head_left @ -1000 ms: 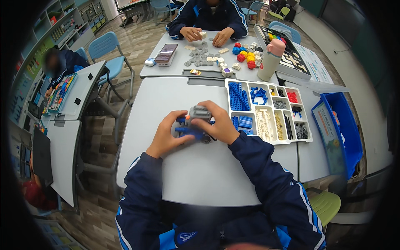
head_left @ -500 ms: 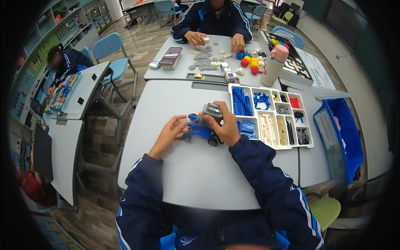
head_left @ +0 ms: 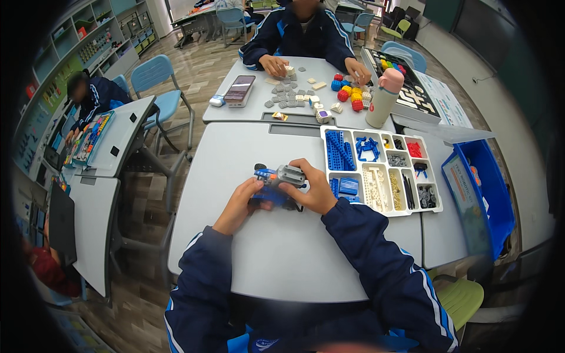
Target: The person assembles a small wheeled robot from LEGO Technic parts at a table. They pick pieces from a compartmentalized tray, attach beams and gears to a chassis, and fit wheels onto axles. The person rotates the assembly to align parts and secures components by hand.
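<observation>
Over the middle of the table point(head_left: 229, 156) is a small toy car point(head_left: 272, 193) of blue building pieces with black wheels. My left hand point(head_left: 238, 206) grips its left side, thumb on top and fingers curled underneath. A grey motor-like block point(head_left: 291, 175) sits at the car's upper right, with a bit of orange beside it. Around this block my right hand point(head_left: 316, 189) is closed, thumb at the near side and index finger over the far side. Whether the block is fastened to the car, I cannot tell. My hands hide much of the car's underside.
Right of my hands lies a white sorting tray point(head_left: 324, 154) of building pieces. Beyond it stand a bottle point(head_left: 385, 100) and a blue bin point(head_left: 494, 200). Across the table, another person's hands point(head_left: 274, 65) handle pieces among grey tiles, coloured balls and a phone point(head_left: 240, 91).
My left hand has gone from lightly touching the car to gripping it. The car has tilted and turned, and the grey block has shifted slightly left and nearer with my right hand.
</observation>
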Available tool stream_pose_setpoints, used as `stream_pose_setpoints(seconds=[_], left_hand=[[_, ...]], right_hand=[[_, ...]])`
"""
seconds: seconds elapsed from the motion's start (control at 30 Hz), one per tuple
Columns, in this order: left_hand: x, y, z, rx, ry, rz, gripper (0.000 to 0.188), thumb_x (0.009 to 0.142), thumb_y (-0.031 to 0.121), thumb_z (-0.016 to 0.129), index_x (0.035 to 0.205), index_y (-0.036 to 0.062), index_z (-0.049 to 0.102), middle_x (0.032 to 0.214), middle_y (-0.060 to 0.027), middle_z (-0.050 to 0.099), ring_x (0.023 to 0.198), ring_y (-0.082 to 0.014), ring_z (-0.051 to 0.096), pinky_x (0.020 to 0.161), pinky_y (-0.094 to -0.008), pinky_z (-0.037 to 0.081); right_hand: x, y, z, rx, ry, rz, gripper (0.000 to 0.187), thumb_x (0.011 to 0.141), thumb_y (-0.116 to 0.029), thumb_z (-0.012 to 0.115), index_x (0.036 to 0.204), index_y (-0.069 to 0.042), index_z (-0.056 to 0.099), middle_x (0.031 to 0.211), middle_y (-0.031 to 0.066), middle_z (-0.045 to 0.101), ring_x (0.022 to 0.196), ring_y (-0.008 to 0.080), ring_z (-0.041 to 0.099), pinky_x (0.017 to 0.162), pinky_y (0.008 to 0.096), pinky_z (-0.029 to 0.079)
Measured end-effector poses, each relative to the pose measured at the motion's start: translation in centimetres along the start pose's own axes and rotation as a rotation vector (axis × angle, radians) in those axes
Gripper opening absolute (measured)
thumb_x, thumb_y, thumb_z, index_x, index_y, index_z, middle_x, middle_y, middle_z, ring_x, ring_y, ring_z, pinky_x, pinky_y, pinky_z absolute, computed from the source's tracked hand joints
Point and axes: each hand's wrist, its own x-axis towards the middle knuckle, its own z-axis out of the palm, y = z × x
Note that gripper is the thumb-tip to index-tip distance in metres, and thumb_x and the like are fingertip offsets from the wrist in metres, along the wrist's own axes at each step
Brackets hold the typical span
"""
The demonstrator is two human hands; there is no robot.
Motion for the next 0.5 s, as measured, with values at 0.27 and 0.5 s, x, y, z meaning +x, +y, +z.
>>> stream_pose_setpoints(seconds=[0.27,0.5], left_hand=[[-0.04,-0.04,-0.38,-0.107,0.015,0.024,0.032,0.095,0.029,0.058,0.119,0.0080,0.057,0.093,0.0004,0.057,0.075,-0.0075,0.051,0.062,-0.0218,0.042],[0.22,-0.47,-0.39,-0.110,0.065,0.049,0.025,0.095,0.028,0.056,0.112,0.0093,0.054,0.089,0.0000,0.055,0.069,-0.0086,0.048,0.061,-0.0235,0.042]], right_hand=[[-0.10,0.52,0.68,-0.118,0.063,-0.056,0.042,0.081,-0.030,0.080,0.106,-0.001,0.061,0.098,0.0194,0.066,0.089,0.0351,0.066,0.078,0.0375,0.052],[-0.25,0.08,0.65,-0.139,0.022,0.021,0.042,0.079,-0.033,0.081,0.104,-0.004,0.063,0.095,0.0143,0.066,0.083,0.0325,0.067,0.074,0.0357,0.053]])
